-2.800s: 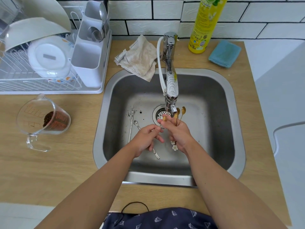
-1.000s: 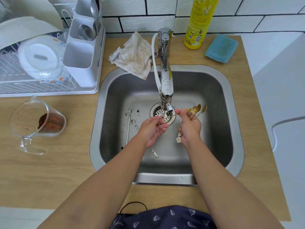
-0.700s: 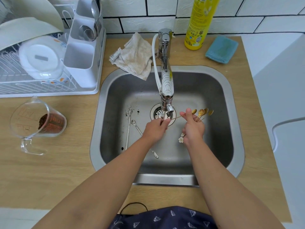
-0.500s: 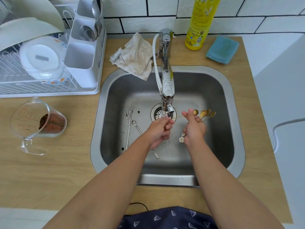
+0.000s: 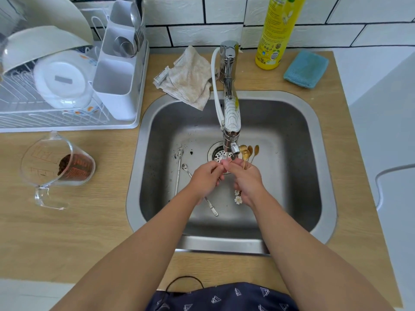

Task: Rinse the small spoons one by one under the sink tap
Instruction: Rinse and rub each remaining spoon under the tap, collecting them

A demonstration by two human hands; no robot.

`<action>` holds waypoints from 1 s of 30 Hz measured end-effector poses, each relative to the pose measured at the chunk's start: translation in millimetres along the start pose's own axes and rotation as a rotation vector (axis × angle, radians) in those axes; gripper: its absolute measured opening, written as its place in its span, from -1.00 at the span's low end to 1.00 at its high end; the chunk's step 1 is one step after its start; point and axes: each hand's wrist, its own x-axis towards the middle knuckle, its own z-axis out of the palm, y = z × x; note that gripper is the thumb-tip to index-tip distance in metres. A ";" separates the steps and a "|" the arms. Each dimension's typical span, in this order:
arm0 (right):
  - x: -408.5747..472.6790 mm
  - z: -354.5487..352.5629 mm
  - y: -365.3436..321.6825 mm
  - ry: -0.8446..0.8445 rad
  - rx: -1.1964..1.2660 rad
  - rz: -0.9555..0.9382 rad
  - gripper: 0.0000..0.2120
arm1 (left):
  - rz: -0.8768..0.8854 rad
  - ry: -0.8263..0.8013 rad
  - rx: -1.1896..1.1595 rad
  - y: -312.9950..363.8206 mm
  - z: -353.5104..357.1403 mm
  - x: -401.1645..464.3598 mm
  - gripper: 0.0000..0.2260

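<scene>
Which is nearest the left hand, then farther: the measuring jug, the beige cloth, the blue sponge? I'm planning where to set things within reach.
From the left hand:
1. Beige cloth, behind the sink, slightly left.
2. Measuring jug, on the counter far left.
3. Blue sponge, back right corner.

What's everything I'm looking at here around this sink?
gold spoons: about four, gold, bunched in the right hand
silver spoons: two, lying on the sink floor, left of the drain
sink: one, steel, centre
tap: one, chrome, water running
cloth: one, beige, behind the sink
soap bottle: one, yellow, by the wall
sponge: one, blue, right of the bottle
dish rack: one, white, far left, holding dishes
cutlery caddy: one, white, on the rack
measuring jug: one, clear, on its side on the counter
left hand: under the tap
right hand: under the tap
</scene>
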 end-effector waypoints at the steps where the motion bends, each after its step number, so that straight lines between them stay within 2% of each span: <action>1: -0.1 -1.9 -1.5 0.004 0.009 -0.004 -0.90 | 0.003 -0.003 0.004 0.2 3.0 -0.6 -0.83; 2: 0.7 -3.3 -2.5 0.016 0.031 -0.010 -0.95 | 0.007 -0.005 0.009 0.7 5.3 -1.8 -0.83; 8: 10.5 -10.1 -3.0 0.131 0.215 -0.035 -0.88 | 0.046 0.004 0.081 -2.6 -0.3 -11.6 -0.87; 14: 0.8 -0.2 0.5 -0.056 -0.072 -0.007 -0.86 | -0.030 -0.003 -0.076 1.4 0.1 -14.1 -0.91; 17: -0.4 -2.2 -2.9 -0.055 -0.060 -0.016 -0.77 | -0.055 -0.054 -0.128 2.4 -3.1 -16.5 -0.92; 21: 1.2 -5.1 -4.1 -0.056 0.006 -0.009 -0.65 | -0.049 -0.179 -0.111 -2.5 -7.4 -26.3 -0.82; 24: 1.8 -4.1 -2.5 -0.056 0.012 -0.006 -0.68 | -0.036 -0.240 0.012 -9.3 -12.5 -34.4 -0.78; 28: 0.7 -1.5 3.6 -0.089 -0.126 -0.057 -0.92 | -0.080 -0.322 0.154 -13.7 -18.8 -39.8 -0.78; 30: -0.1 1.7 5.3 -0.071 -0.206 -0.094 -0.89 | -0.100 -0.338 0.164 -16.1 -19.7 -40.5 -0.78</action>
